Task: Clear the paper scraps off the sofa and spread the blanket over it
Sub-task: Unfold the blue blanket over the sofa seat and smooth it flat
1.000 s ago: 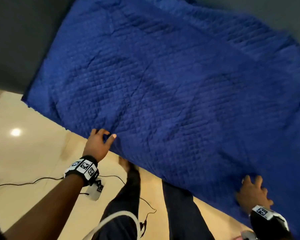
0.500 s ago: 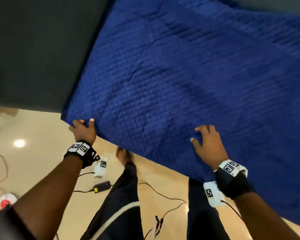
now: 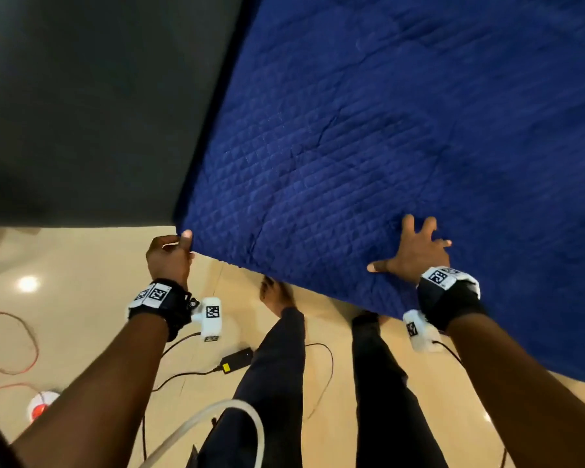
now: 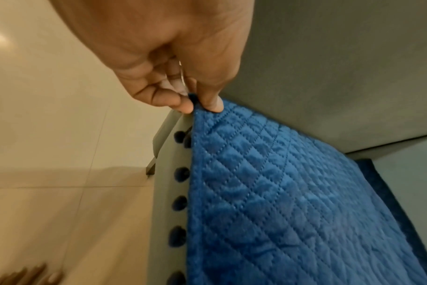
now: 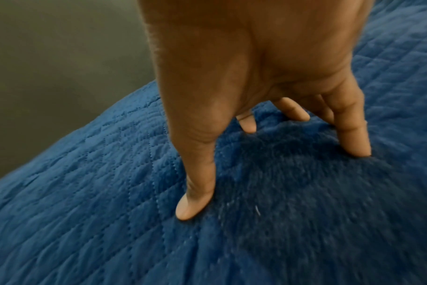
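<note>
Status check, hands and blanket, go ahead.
Left hand pinches blanket corner. Right hand pressing flat on it. Sofa partly uncovered. No paper scraps seen.

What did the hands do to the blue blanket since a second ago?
The left hand slid along the edge to the blanket corner and now pinches it. The right hand moved from the far right edge toward the middle and presses flat with spread fingers. The blanket stays on the grey sofa.
</note>
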